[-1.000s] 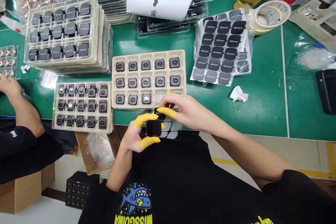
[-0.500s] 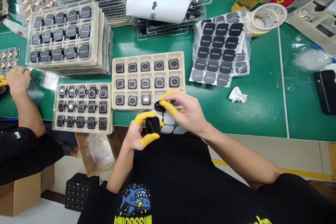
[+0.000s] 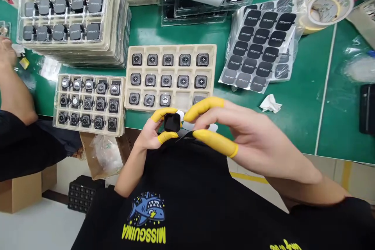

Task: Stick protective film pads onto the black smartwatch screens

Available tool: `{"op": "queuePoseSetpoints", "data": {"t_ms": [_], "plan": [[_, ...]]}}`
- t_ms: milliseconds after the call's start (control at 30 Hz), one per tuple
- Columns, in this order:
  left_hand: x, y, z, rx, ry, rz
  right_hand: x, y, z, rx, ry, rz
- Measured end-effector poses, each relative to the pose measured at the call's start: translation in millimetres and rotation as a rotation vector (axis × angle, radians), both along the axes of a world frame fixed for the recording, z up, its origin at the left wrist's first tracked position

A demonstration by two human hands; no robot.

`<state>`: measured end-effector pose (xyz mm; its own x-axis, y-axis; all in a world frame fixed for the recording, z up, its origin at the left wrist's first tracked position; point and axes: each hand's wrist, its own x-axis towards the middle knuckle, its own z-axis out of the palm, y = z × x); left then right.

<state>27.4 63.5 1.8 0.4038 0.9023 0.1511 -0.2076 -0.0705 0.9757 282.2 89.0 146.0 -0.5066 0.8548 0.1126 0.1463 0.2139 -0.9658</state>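
Note:
A black square smartwatch body [image 3: 172, 122] is gripped in my left hand [image 3: 150, 131], its glossy dark face up between yellow-cotted fingers and thumb. My right hand [image 3: 234, 133], also in yellow finger cots, is raised just right of it. A thin dark sticker [image 3: 185, 135], seen nearly edge-on, meets the right thumb tip; the fingertips behind it are partly hidden. Beneath the hands lies a backing sheet [image 3: 212, 128] with pale rounded squares. Just beyond, a cream tray [image 3: 215, 58] holds several watch bodies, sensor side up, with one bare pocket in the front row.
Left stand a smaller filled tray [image 3: 124, 105] and a tall stack of trays [image 3: 123, 43]. Sticker sheets [image 3: 250, 54], a tape roll [image 3: 331, 8] and crumpled tissue [image 3: 271, 103] lie right. Another person's arm [image 3: 16, 90] is at far left.
My right hand has come up and right, nearer the camera, its index finger and thumb farther apart. The watch body in my left hand now shows its face more squarely. The view has shifted.

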Motion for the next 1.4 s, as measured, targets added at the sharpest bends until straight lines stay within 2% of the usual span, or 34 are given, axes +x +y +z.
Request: {"op": "queuePoseSetpoints", "data": {"t_ms": [100, 367, 633, 1400], "plan": [[0.1, -0.7, -0.5, 0.019, -0.001, -0.005, -8.2, 3.5, -4.1, 0.031, -0.066, 0.083], [-4.2, -5.7, 0.1, 0.022, -0.002, -0.022, -18.3, 18.9, -22.5, -0.034, -0.190, 0.053], [-5.3, -4.6, 0.6, 0.006, 0.012, -0.030, -22.6, 20.7, -22.6, -0.088, -0.204, 0.062], [-7.8, -8.2, -0.3, -0.003, 0.018, -0.016, -28.2, 14.8, -29.1, -0.097, -0.156, 0.027]]}}
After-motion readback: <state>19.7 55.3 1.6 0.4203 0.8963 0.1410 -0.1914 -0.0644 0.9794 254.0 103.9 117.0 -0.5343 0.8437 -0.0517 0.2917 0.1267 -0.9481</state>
